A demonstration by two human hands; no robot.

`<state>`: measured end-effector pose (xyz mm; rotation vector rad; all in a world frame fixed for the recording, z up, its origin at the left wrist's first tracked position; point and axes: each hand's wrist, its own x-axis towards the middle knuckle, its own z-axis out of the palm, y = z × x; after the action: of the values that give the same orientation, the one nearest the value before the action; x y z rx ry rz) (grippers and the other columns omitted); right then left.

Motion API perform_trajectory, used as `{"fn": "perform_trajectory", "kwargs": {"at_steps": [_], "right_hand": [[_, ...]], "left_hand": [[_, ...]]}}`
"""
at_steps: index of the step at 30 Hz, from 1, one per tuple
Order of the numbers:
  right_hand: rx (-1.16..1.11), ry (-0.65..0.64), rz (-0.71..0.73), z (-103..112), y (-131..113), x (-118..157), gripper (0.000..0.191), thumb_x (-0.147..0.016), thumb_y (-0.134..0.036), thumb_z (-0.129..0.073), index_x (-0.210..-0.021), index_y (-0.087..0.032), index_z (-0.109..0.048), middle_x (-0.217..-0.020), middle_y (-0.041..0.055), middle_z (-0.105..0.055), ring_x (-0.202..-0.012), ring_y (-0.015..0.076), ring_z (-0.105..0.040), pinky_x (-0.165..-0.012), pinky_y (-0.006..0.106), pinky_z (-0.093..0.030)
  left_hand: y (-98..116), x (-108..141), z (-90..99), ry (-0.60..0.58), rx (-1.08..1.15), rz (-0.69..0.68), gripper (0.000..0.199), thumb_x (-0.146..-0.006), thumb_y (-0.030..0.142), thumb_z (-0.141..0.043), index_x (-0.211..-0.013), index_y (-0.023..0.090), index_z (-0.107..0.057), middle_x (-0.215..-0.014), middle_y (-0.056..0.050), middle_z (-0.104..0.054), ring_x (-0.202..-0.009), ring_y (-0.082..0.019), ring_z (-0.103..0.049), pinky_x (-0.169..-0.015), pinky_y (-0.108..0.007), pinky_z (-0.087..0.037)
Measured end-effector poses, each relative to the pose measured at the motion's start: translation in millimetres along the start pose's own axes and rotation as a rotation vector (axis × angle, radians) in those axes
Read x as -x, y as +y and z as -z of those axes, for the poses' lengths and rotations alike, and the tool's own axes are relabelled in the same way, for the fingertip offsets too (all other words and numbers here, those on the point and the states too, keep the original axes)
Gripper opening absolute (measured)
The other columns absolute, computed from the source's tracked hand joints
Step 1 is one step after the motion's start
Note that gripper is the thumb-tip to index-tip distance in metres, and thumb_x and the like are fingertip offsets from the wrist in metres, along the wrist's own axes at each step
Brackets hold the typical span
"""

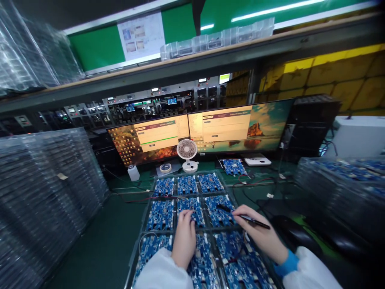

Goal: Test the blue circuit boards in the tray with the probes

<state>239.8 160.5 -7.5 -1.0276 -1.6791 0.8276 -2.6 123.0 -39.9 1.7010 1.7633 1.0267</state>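
A clear plastic tray holds blue circuit boards in rows of three. My left hand reaches over the middle board, its fingers bent and close together at the board's surface. Whatever is between those fingertips is hidden. In my right hand is a slim black pen-like tool, gripped between thumb and fingers. Its dark, wider tip lies over the right board of the middle row; whether it touches the board I cannot tell.
Stacked clear trays rise at the left, and more trays with boards stand at the right. Behind are a small white fan, a tape roll, a white bottle, a loose board and two monitors. Cables cross the green mat.
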Motion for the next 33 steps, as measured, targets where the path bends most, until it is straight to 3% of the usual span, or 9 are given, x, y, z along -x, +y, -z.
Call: {"fn": "perform_trajectory", "kwargs": {"at_steps": [4,8,11,14,20,28,33], "right_hand": [[0.168,0.257,0.137,47.4,34.2,22.3,0.023,-0.082,-0.047,-0.060,-0.080,-0.025,-0.068,-0.089,0.0069,-0.068,-0.088,0.0239,-0.064,-0.084,0.035,-0.054],[0.243,0.254,0.185,68.9,73.1,43.4,0.021,-0.084,-0.039,-0.058,-0.096,-0.026,-0.069,-0.094,0.0066,-0.071,-0.085,0.0220,-0.068,-0.079,0.032,-0.057],[0.233,0.181,0.146,67.3,85.6,49.4,0.027,-0.087,-0.040,-0.051,-0.103,-0.025,-0.068,-0.088,0.0069,-0.072,-0.078,0.0210,-0.069,-0.073,0.032,-0.058],[0.218,0.049,0.092,58.3,81.1,48.7,0.032,-0.089,-0.044,-0.046,-0.098,-0.024,-0.069,-0.086,0.0081,-0.072,-0.079,0.0221,-0.069,-0.073,0.033,-0.058],[0.249,-0.192,0.006,43.5,63.7,47.2,0.032,-0.091,-0.043,-0.043,-0.105,-0.024,-0.065,-0.108,0.0101,-0.069,-0.099,0.0226,-0.065,-0.090,0.035,-0.052],[0.253,-0.269,-0.026,39.2,62.3,49.7,0.038,-0.086,-0.040,-0.049,-0.118,-0.024,-0.060,-0.125,0.0133,-0.062,-0.119,0.0260,-0.056,-0.104,0.042,-0.043],[0.300,-0.311,-0.021,37.8,63.8,50.5,0.040,-0.086,-0.038,-0.047,-0.121,-0.021,-0.057,-0.130,0.0146,-0.057,-0.124,0.0264,-0.051,-0.107,0.044,-0.040]], "left_hand": [[-13.5,-13.9,-0.3,0.054,-0.097,0.060,0.041,-0.092,0.016,-0.029,-0.125,0.005,-0.050,-0.131,-0.019,-0.047,-0.124,-0.021,-0.049,-0.111,-0.034,-0.036],[-3.5,-35.9,3.6,0.041,-0.336,0.111,0.039,-0.090,0.016,-0.035,-0.123,0.004,-0.053,-0.127,-0.018,-0.056,-0.116,-0.017,-0.057,-0.104,-0.024,-0.039],[8.5,-54.4,3.9,-0.006,-0.494,0.179,0.033,-0.092,0.026,-0.040,-0.108,0.010,-0.064,-0.111,-0.015,-0.067,-0.102,-0.019,-0.065,-0.093,-0.025,-0.046],[17.3,-67.7,-0.5,-0.016,-0.589,0.205,0.036,-0.092,0.034,-0.042,-0.093,0.009,-0.068,-0.097,-0.018,-0.071,-0.094,-0.024,-0.068,-0.083,-0.031,-0.050],[24.9,-72.5,-13.2,-0.037,-0.759,0.210,0.033,-0.090,0.013,-0.036,-0.105,0.001,-0.062,-0.107,-0.024,-0.066,-0.096,-0.027,-0.068,-0.080,-0.033,-0.052],[30.6,-68.0,-13.6,-0.068,-0.823,0.198,0.038,-0.084,-0.001,-0.029,-0.106,0.001,-0.060,-0.107,-0.025,-0.065,-0.104,-0.026,-0.065,-0.085,-0.031,-0.052],[23.6,-73.3,-13.7,-0.022,-0.732,0.273,0.037,-0.086,0.002,-0.033,-0.121,-0.001,-0.045,-0.094,-0.021,-0.070,-0.090,-0.023,-0.070,-0.074,-0.027,-0.052]]}}
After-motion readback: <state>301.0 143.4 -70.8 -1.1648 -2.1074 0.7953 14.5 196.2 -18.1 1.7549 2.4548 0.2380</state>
